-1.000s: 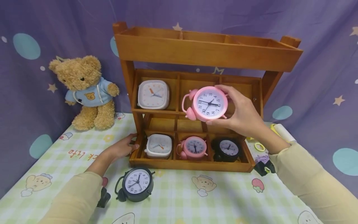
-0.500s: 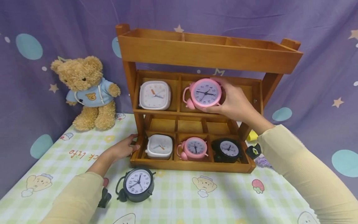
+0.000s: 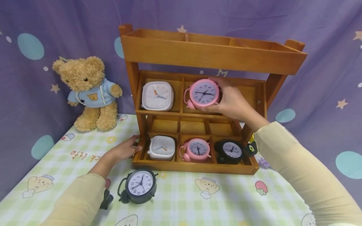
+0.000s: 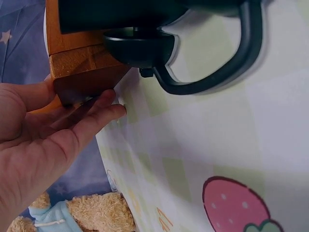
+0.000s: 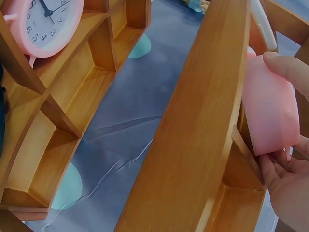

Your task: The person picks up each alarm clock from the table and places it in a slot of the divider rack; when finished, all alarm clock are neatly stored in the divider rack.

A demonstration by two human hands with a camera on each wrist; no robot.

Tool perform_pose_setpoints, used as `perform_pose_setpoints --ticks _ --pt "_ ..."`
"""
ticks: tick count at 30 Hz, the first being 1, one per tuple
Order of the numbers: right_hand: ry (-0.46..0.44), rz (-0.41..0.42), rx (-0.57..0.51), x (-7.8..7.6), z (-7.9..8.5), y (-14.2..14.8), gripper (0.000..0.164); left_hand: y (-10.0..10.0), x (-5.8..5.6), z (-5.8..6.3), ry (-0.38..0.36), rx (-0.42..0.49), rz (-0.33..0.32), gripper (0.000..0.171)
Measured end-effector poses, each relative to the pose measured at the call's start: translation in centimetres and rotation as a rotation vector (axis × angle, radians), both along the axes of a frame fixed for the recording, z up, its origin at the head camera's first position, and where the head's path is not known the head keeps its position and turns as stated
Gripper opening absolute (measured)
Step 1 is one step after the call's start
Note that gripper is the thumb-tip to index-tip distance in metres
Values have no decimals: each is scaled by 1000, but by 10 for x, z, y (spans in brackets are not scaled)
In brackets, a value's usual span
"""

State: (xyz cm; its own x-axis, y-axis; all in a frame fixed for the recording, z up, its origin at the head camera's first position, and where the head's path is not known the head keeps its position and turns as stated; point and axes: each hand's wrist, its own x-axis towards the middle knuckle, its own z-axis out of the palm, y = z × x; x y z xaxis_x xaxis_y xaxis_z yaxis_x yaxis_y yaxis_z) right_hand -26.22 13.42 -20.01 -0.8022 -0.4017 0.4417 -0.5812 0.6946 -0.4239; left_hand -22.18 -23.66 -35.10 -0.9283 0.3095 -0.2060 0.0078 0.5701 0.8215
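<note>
My right hand [image 3: 232, 99] grips a pink twin-bell alarm clock [image 3: 204, 93] by its rim, at the middle compartment of the upper tilted tray. In the right wrist view, thumb and fingers hold the pink clock [image 5: 271, 106] from both sides, its body partly inside the compartment. My left hand [image 3: 124, 150] touches the lower left side of the wooden rack [image 3: 195, 168]. The left wrist view has that left hand [image 4: 58, 130] at the rack's corner [image 4: 87, 72], thumb on one side and fingers on the other. A white square clock [image 3: 157, 96] sits in the compartment left of the held clock.
The bottom tray holds a white clock [image 3: 161, 147], a smaller pink clock [image 3: 197, 149] and a black clock [image 3: 230, 151]. Another black twin-bell clock [image 3: 140, 185] lies on the checked tablecloth [image 3: 181, 201] before the rack. A teddy bear [image 3: 90, 94] sits at the left.
My right hand has carried the pink clock left and back into the upper middle compartment. The left hand stays at the rack's side.
</note>
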Motion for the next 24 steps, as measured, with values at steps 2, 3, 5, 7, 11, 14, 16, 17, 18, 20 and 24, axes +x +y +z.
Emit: perform_pose_setpoints --ticks 2,3,5,7,11,14,16,17,18,20,24 --pt "7 4 6 -2 0 -1 95 0 0 1 3 2 -4 61" --pt "9 5 8 -3 0 -1 95 0 -1 1 4 2 -6 61" --pt "2 5 15 -3 1 -1 94 1 -1 3 5 0 -9 61" --pt "-9 4 19 -4 2 -2 93 2 0 4 9 -3 -12 61" --pt "-32 7 37 -3 6 -5 89 1 0 6 9 -7 -12 61" --pt "-40 2 66 -4 8 -6 86 0 0 5 7 -10 -8 61" --pt "-38 -8 97 -4 8 -6 86 0 -1 4 6 -12 -8 61" --pt "-37 -13 113 -4 9 -5 86 0 -1 4 6 -13 -8 61" --pt "-36 -19 130 -4 9 -5 86 0 -1 3 3 -13 -6 61" --pt "-30 -20 161 -5 9 -5 87 0 -2 2 0 -15 -4 61" --pt "-25 -12 211 -8 9 -6 87 0 -2 0 -5 -13 -3 62"
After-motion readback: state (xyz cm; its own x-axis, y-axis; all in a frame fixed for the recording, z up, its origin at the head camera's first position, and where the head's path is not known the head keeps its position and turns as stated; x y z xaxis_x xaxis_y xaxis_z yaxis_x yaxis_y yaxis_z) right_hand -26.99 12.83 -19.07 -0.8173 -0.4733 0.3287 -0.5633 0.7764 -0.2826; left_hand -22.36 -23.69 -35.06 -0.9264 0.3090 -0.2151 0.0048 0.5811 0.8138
